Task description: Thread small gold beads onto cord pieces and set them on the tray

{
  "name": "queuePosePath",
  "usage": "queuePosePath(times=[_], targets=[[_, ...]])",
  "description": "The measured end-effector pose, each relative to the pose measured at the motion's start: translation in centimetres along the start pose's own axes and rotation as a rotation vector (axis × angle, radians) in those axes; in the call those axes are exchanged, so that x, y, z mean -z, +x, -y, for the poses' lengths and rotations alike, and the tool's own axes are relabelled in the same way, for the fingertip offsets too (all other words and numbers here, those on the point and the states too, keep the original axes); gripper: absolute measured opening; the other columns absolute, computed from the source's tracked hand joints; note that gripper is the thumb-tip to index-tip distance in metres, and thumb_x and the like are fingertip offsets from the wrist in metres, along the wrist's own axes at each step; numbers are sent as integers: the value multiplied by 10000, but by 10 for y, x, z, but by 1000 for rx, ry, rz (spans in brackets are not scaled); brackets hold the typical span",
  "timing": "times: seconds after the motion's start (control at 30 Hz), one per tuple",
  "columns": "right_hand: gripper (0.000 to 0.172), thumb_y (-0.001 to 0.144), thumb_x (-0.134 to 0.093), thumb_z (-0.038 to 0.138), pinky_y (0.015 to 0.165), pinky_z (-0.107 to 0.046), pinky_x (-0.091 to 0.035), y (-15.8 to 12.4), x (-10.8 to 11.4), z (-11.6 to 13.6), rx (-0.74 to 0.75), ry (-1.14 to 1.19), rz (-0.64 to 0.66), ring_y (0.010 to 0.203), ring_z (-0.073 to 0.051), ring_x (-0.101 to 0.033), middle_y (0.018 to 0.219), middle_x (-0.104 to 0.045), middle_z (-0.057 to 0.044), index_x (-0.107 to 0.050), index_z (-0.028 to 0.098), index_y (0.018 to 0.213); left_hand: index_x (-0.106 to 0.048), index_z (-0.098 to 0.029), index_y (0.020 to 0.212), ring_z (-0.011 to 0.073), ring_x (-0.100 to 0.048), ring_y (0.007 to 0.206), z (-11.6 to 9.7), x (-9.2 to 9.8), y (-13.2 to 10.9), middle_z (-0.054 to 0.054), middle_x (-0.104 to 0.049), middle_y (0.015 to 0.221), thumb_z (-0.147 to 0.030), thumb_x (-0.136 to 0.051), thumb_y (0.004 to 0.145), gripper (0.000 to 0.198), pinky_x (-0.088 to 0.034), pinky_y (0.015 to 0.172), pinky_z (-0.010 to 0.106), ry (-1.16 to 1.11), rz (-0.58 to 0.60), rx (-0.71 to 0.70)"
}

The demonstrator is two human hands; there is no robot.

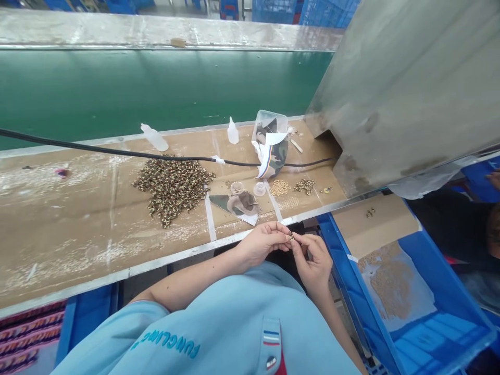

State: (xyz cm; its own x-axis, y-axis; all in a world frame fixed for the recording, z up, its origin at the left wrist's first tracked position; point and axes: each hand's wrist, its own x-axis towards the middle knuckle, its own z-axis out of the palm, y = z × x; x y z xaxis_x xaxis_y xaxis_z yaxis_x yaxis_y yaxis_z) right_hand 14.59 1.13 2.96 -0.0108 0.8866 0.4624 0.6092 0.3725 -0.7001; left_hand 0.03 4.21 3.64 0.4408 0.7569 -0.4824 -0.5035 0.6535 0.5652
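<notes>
Just below the table's point(164, 260) near edge, the left hand point(262, 244) and right hand point(312, 260) meet fingertip to fingertip, wrists bent inward, both pinching one small brass piece point(291, 237) between them.

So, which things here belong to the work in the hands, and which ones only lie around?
In use: left hand and right hand, pinching one small part; probably also the parts pile, bead pile and crate.
Lying about: bottle, cable, tub, cloth.
</notes>
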Motion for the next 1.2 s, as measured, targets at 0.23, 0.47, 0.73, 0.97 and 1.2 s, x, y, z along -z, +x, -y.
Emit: queuePosePath(times=[0.23, 0.47, 0.73, 0.97, 1.2], targets=[[126, 842, -582, 192, 562, -211, -484, 9, 10, -15, 19, 114, 38, 590, -75, -549, 775, -603, -25, -688, 183, 910, -576, -121, 748, 67, -581, 549, 2, -16, 4, 10, -648, 626, -235, -804, 555, 320, -444, 585, 186, 93, -100, -45], [203, 827, -597, 266, 579, -212, -497, 15, 18, -52, -79, 198, 46, 528, -54, -491, 812, -608, -21, -671, 193, 1001, -533, -160, 841, 73, -567, 607, 5, -36, 25, -34, -603, 623, -348, -719, 686, 306, -460, 646, 207, 470, -116, -178], [127, 831, -609, 269, 576, -203, -489, 24, 35, -86, -187, 348, 35, 589, -72, -556, 787, -635, -23, -707, 200, 872, -486, -173, 897, 86, -593, 658, 11, -60, 63, -20, -632, 663, -404, -661, 749, 325, -476, 681, 225, 580, -20, -135], [380, 810, -541, 508, 625, -255, -503, 32, 82, -172, -549, -20, -81, 633, -124, -595, 768, -683, -56, -708, 173, 875, -543, -157, 900, 106, -621, 725, 17, -70, 86, 32, -668, 778, -402, -644, 760, 299, -508, 679, 238, 705, -48, -112], [591, 672, -472, 690, 550, -300, -419, 50, 121, -257, -661, -261, -109, 529, -171, -543, 649, -663, -106, -683, 141, 726, -559, -148, 864, 112, -618, 748, 15, -75, 83, 32, -655, 781, -400, -623, 769, 276, -513, 693, 251, 670, -162, -108]])
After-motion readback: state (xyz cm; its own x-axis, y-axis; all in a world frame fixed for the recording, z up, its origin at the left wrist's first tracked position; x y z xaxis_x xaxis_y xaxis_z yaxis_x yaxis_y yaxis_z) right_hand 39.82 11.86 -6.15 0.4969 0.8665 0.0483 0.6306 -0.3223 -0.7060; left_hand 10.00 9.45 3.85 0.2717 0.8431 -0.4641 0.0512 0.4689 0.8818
